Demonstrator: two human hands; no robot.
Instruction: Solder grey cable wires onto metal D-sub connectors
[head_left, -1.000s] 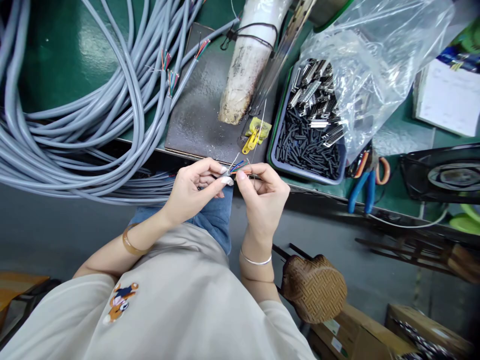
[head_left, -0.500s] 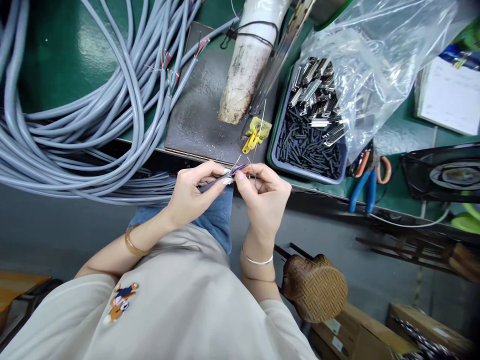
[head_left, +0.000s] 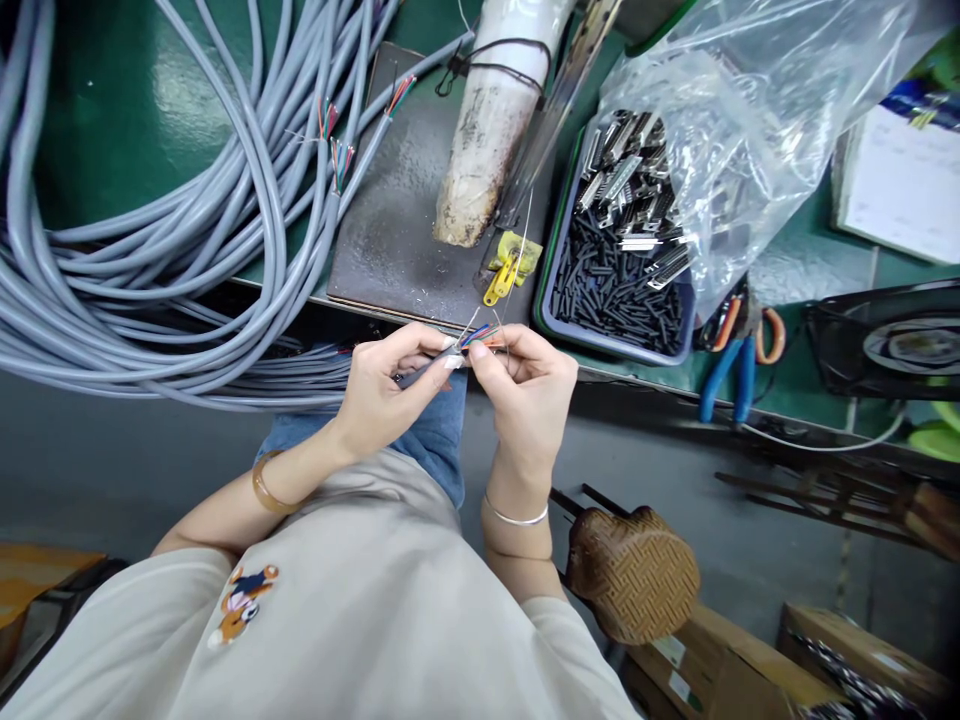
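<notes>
My left hand [head_left: 394, 385] pinches the end of a grey cable [head_left: 417, 376], close to where its jacket stops. Thin coloured wires [head_left: 478, 336], blue, red and orange among them, fan out of that end toward the right. My right hand [head_left: 529, 385] has thumb and forefinger closed on some of these wires; its fingers hide which ones. Both hands are near each other, just off the bench's front edge. A large bundle of grey cables [head_left: 266, 200] lies to the left, a few with stripped ends showing coloured wires [head_left: 341, 160].
A dark board [head_left: 405, 240] carries a white wrapped holder [head_left: 487, 130] and yellow clips [head_left: 504, 280]. To the right stand a bin [head_left: 551, 325] of metal connectors and black sleeves, a plastic bag [head_left: 757, 130], pliers [head_left: 739, 370] and a fan [head_left: 892, 340]. Behind is a stool [head_left: 637, 575].
Both hands stay almost in place at the cable end. The coloured wires between them look slightly more spread. The whole view has shifted a little.
</notes>
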